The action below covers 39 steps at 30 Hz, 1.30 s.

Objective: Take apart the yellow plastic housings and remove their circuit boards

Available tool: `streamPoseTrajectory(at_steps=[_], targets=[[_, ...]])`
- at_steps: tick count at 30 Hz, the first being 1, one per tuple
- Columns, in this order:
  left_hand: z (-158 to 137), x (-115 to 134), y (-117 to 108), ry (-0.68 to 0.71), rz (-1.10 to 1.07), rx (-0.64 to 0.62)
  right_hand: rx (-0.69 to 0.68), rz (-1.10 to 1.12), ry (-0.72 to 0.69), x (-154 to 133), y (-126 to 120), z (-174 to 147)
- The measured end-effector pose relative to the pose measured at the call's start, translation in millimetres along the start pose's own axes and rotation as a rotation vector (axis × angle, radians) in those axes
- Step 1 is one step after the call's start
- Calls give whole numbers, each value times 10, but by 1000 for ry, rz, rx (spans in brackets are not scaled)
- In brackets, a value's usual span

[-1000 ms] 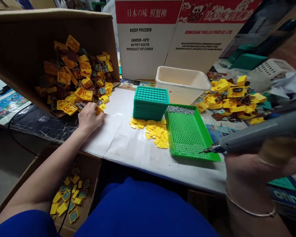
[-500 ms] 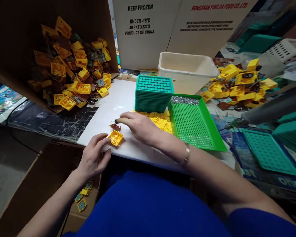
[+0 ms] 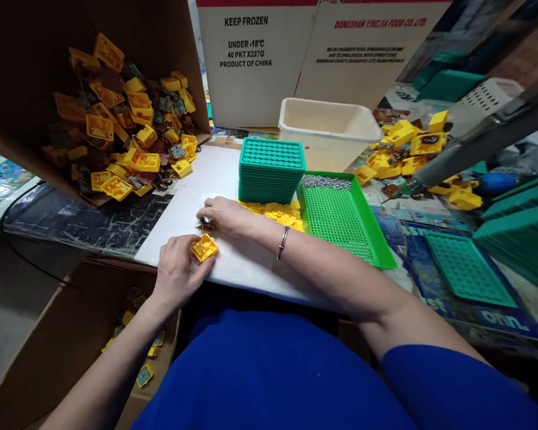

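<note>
Near the front edge of the white work surface (image 3: 246, 266), my left hand (image 3: 179, 266) grips a small yellow plastic housing (image 3: 205, 248) between fingers and thumb. The housing's open side faces up, with moulded shapes and a thin wire inside. Just beyond it, my right hand (image 3: 226, 216) is closed on a small round dark part (image 3: 205, 221), perhaps a little speaker, with its fingertips. A brown circuit board lies under those fingers, mostly hidden. Flat yellow pieces (image 3: 280, 214) are heaped to the right of my right hand.
A stack of teal trays (image 3: 271, 170) stands behind my right hand, beside a green perforated tray (image 3: 341, 215) holding small metal bits. A cardboard box (image 3: 195, 77) full of yellow housings lies at left. A white bin (image 3: 332, 128) stands behind; a grey tool (image 3: 466, 152) hangs at right.
My left hand has moved right and closed round the housing. My right hand has shifted left with the round part, its fingers now over the brown board. The view has turned slightly right.
</note>
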State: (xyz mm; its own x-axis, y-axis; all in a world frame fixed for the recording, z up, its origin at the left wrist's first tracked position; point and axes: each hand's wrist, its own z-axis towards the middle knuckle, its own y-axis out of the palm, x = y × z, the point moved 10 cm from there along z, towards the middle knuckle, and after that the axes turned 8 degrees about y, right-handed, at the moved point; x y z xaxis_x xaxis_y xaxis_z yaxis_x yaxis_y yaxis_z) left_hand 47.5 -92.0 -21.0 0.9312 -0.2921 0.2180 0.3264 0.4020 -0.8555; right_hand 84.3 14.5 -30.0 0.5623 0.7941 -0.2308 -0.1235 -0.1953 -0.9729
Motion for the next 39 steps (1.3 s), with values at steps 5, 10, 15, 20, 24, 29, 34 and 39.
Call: streamPoseTrajectory(at_steps=[5,10,15,20,24,29,34,39], targets=[[2,-93,-61,-8,11,-6,-1,11,58,37,-109,-48],[113,-41,-51,44,82,-18,141,113,176,170,-492,-412],[228,69,141,200,-123,-263,416,291,261,411,-692,-991],[361,93,144,274,-172,-352,499,614,306,529,-509,-1444],[392,306,192,299,-130,-318,273,489,477,494,-175,-1560],[349,471,195,214,-4,-272,-14,118,602,470,133,-1608],[263,263,153,144,-243,-393,-1,40,579,446,136,-1621],[151,255,174,253,-380,-460,-75,-10,534,379,130,-1600]])
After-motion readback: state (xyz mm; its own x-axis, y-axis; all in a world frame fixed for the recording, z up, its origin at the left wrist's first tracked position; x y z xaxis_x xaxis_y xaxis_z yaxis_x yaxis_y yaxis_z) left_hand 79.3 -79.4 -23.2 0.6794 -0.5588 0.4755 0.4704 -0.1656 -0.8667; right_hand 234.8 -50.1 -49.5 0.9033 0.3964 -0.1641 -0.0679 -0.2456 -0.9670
